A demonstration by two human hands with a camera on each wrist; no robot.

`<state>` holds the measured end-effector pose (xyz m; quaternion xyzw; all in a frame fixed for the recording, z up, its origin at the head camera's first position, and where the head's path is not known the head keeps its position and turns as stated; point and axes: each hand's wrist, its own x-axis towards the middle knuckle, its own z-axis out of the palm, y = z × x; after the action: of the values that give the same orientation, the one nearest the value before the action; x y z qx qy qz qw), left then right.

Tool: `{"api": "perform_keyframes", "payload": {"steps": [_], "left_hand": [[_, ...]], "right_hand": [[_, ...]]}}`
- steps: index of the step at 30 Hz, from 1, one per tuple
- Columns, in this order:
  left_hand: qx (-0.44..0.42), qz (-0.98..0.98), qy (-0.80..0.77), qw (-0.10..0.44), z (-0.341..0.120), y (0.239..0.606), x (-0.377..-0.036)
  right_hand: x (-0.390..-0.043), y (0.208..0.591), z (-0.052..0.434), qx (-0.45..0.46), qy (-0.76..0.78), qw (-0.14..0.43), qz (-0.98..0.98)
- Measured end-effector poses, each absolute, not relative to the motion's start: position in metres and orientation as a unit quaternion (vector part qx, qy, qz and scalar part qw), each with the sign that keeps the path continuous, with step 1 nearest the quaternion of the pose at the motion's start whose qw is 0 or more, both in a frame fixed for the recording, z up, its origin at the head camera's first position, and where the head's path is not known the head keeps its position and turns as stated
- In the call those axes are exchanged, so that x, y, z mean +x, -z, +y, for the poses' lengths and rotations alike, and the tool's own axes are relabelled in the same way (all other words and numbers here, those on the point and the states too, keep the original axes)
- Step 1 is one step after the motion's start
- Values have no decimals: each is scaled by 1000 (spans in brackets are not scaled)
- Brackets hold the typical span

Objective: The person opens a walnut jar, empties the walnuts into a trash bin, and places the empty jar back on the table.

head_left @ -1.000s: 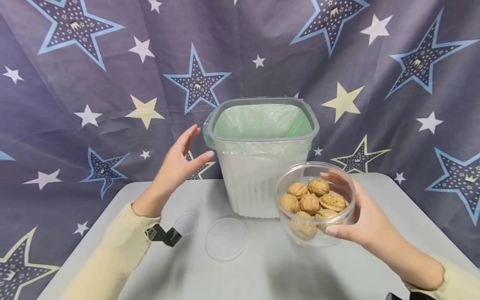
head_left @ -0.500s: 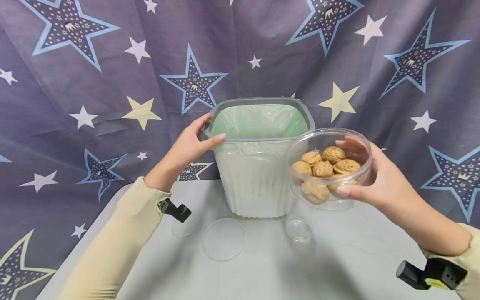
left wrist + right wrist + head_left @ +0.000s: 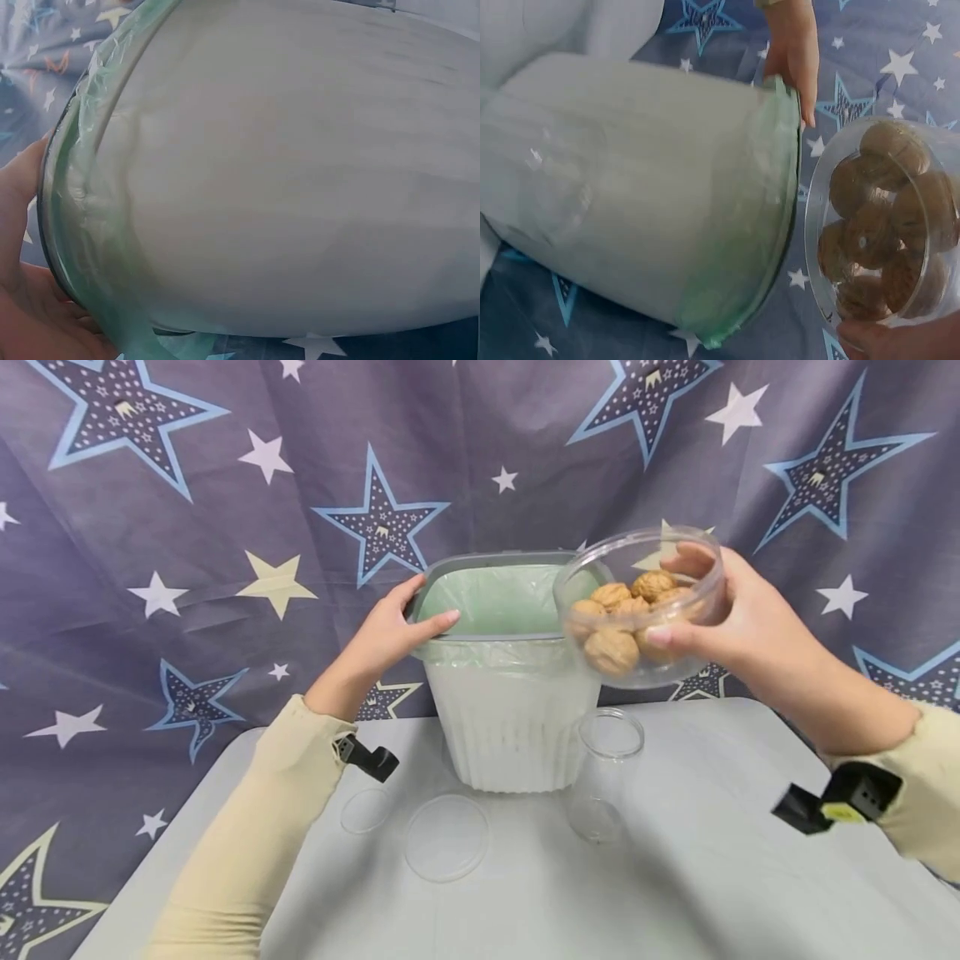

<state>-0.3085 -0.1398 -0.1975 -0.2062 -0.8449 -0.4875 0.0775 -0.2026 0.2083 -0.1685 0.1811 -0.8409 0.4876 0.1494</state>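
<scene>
A white ribbed bin (image 3: pixel 517 718) with a grey rim and a green liner stands at the back of the table. My left hand (image 3: pixel 390 631) grips its left rim corner, thumb over the edge. My right hand (image 3: pixel 720 610) holds a clear plastic bowl (image 3: pixel 637 606) of walnuts (image 3: pixel 615 650), raised and tilted toward the bin's right rim. The right wrist view shows the bowl (image 3: pixel 885 225) close beside the bin's rim (image 3: pixel 784 202). The bin's wall (image 3: pixel 285 172) fills the left wrist view, with part of my left hand (image 3: pixel 30 300) at the lower left.
On the grey table (image 3: pixel 675 893) stand an empty clear jar (image 3: pixel 603 772), a large clear lid (image 3: pixel 447 837) and a small clear lid (image 3: pixel 365 810), all in front of the bin. A star-patterned cloth (image 3: pixel 187 527) hangs behind.
My right hand lifted the bowl of walnuts off the table, up and left to the bin's rim, uncovering the clear jar. My left hand reached the bin's rim and took hold of it.
</scene>
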Motion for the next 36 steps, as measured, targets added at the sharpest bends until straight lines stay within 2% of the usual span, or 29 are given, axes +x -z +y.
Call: {"api": "perform_keyframes", "payload": {"steps": [8, 17, 22, 30, 36], "left_hand": [[-241, -828, 504, 55, -140, 199, -311], [-193, -871, 451, 40, -143, 196, -311], [-204, -848, 486, 52, -141, 201, -313], [-214, -824, 520, 72, -139, 208, -314], [-228, -815, 527, 81, -141, 209, -314]], "right_hand": [[-226, 146, 195, 163, -453, 177, -858], [-253, 141, 186, 152, -434, 192, -867], [-266, 143, 185, 160, -421, 201, -870], [-283, 140, 185, 164, -387, 250, -872], [-294, 145, 184, 201, -365, 274, -867]]}}
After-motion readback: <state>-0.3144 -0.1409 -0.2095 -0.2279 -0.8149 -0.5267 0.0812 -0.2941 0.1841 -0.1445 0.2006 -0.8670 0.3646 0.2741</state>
